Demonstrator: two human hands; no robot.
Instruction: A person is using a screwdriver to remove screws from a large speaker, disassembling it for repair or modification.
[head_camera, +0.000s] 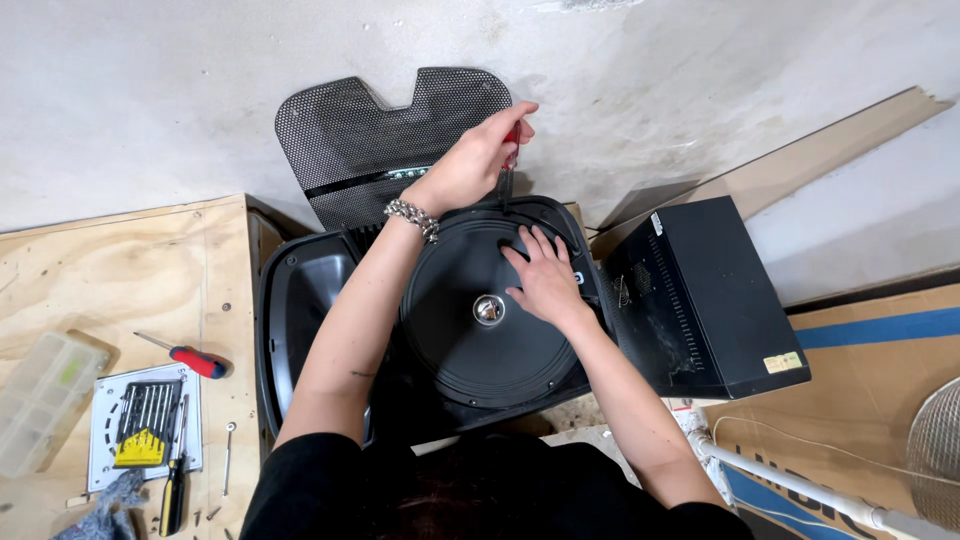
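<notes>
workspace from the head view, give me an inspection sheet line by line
surface: plywood board on the left over a pale concrete floor.
job's things: round black speaker lying in an open black cabinet; red-handled screwdriver held upright at its far rim.
clutter: second red screwdriver, bit set, clear parts box, loose screws, grey rag.
grippers: left hand shut on the screwdriver; right hand flat on the speaker cone.
cables: thin white cord at lower right.
surroundings: perforated grille, black metal box, cardboard, white pipe, wire mesh.
</notes>
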